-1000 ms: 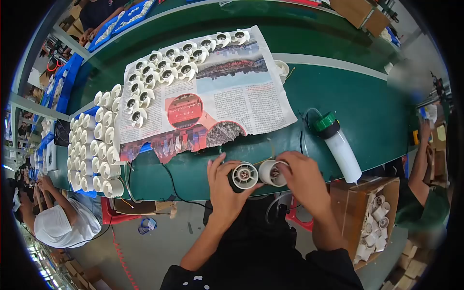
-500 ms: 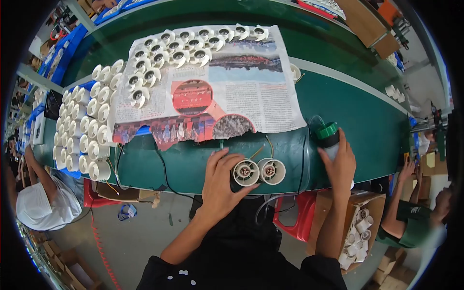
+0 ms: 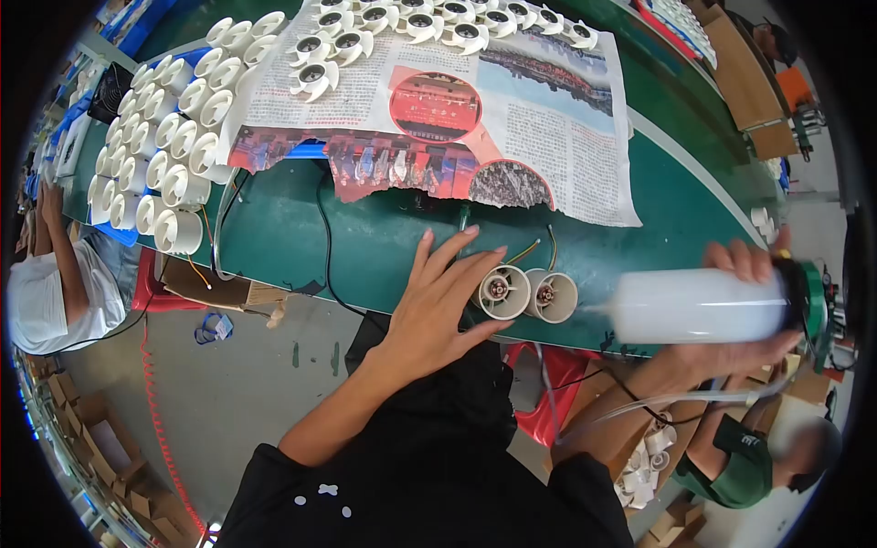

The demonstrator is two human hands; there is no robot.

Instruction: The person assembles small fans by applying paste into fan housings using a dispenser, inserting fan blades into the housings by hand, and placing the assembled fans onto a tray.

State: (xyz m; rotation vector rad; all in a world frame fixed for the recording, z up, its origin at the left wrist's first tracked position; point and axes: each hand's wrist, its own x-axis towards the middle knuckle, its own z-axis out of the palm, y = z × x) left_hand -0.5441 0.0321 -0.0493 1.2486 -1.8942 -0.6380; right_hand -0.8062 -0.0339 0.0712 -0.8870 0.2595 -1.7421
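My left hand (image 3: 443, 306) has its fingers spread and rests beside a white round housing (image 3: 502, 290), touching its left side. A second white housing (image 3: 551, 297) stands right beside the first, and thin coloured wires run out behind both. My right hand (image 3: 740, 265) is wrapped round a large white syringe-like bottle (image 3: 699, 306) with a green cap (image 3: 811, 301). The bottle lies nearly level, its narrow tip pointing left toward the second housing. A clear tube hangs from the cap end.
Several white fan wheels (image 3: 420, 26) sit on a newspaper (image 3: 566, 155) over the green table (image 3: 274, 251). Many white cylinders (image 3: 178, 231) stand at the left. A cardboard box (image 3: 585, 406) of white parts is below right. Co-workers (image 3: 731, 457) sit at both sides.
My right hand has lifted the bottle off the table and tipped it level. My left hand's fingers have spread beside the first housing. The camera view has shifted.
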